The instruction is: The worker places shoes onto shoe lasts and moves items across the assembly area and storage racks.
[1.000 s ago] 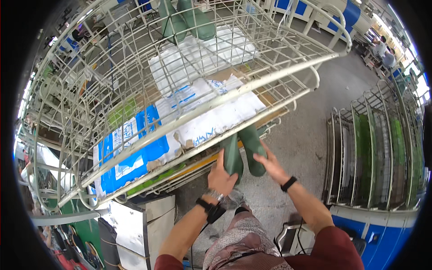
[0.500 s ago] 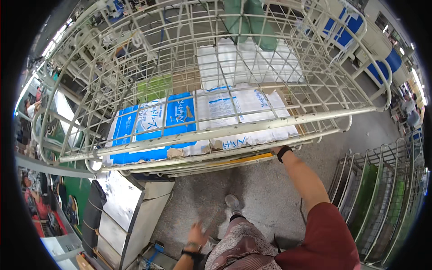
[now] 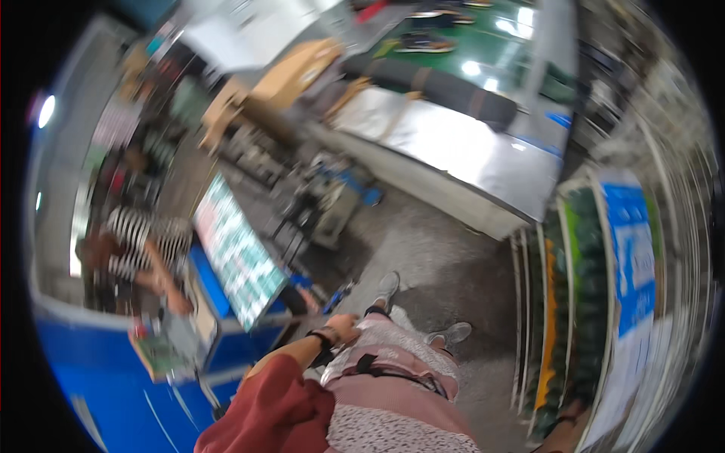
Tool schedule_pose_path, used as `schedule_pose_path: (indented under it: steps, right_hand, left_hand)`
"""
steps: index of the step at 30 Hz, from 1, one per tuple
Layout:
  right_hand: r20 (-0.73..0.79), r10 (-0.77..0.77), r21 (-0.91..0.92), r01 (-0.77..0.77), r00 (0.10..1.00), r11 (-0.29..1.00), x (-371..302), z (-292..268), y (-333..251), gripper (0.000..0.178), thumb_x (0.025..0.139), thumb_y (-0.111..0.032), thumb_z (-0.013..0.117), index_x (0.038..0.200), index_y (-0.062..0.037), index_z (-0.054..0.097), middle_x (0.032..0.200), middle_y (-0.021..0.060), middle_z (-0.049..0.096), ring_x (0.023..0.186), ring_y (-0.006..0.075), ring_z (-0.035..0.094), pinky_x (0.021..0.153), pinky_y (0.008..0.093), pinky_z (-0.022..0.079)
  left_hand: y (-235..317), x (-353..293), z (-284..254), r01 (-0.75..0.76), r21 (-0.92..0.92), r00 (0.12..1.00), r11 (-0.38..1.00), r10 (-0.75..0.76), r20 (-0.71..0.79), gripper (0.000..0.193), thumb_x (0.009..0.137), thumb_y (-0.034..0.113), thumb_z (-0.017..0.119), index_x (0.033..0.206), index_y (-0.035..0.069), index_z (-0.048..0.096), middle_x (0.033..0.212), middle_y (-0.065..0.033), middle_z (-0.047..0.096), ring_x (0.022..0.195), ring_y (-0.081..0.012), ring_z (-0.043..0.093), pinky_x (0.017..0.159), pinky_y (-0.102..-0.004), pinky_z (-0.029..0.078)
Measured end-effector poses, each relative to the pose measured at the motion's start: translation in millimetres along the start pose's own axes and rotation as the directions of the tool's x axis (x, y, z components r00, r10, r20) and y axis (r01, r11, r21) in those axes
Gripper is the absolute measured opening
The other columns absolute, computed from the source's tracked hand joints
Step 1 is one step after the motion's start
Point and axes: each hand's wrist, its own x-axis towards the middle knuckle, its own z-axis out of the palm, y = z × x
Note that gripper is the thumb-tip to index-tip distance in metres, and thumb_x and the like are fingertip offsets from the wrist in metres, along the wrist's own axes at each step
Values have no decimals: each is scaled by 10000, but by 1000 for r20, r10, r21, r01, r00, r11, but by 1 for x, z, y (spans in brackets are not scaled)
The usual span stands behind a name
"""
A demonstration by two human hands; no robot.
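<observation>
My left hand (image 3: 345,329), with a dark band at the wrist, hangs in front of my thigh. It looks loosely open, with nothing seen in it, though motion blurs its fingers. At the lower right, my right hand (image 3: 572,420) is at the pale wire rack cart (image 3: 604,302), apparently closed on its frame; its fingertips are lost in blur and shadow. On the cart's shelves lie a blue-and-white printed sheet or sack (image 3: 633,257), dark green bumpy items (image 3: 587,302) and a yellow-orange strip (image 3: 550,325).
A bench with a shiny metal top (image 3: 445,140) stands ahead, with a dark roll along it. Shoes (image 3: 424,41) rest on a green surface beyond. Machinery (image 3: 325,204) stands left of the bench. A person in a striped top (image 3: 151,238) works at the left beside a blue panel.
My view has swung left, so the cart moves from the top to the right side. The bench, machinery and person come into view. My right hand stays by the cart; my left remains low.
</observation>
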Motion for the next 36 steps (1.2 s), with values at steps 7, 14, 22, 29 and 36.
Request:
schedule_pose_path:
  steps: [7,14,22,29,36]
  right_hand:
    - [315,-308,-181,376,898,909,-180,137,-267,461,876,-204,692,1232,74,597,1150,205,695,1024,359,661,847,455,534]
    - [749,-363,140,403,555,905,-369,226,-476,574,889,-136,695,1416,-19,501,1244,123,657,1099,210,620,893,348,482]
    - [892,-334,113,566,304,817,-491,261,-644,572,894,-201,657,1423,-45,508,1170,63,702,1008,152,651,856,331,498]
    - [936,-272,74,629,225,774,-490,297,-680,489,889,-149,691,1334,23,579,1030,92,704,884,170,671,776,309,528]
    - [978,-171,55,639,120,767,-448,341,-729,448,893,-86,681,1304,55,573,947,100,700,776,161,663,667,312,531]
  left_hand:
    - [-75,-15,8,62,-318,976,946,-123,-177,596,846,381,692,1356,88,599,1211,-195,710,1143,-380,664,990,-459,523]
    - [-172,19,-60,56,-532,887,845,-287,-362,499,867,327,709,1290,75,622,1180,-181,723,1123,-365,674,976,-460,531]
    - [-202,12,-108,-174,-703,811,690,-305,-499,456,902,281,678,1285,44,608,1113,-188,720,1084,-361,676,935,-460,537]
    - [-187,9,-155,-210,-716,780,666,-328,-533,478,884,269,707,1292,44,597,1151,-178,694,1095,-349,657,955,-458,525]
    - [-204,29,-205,-81,-543,676,836,-355,-646,486,848,223,731,1287,61,600,1131,-199,676,1106,-380,628,957,-467,525]
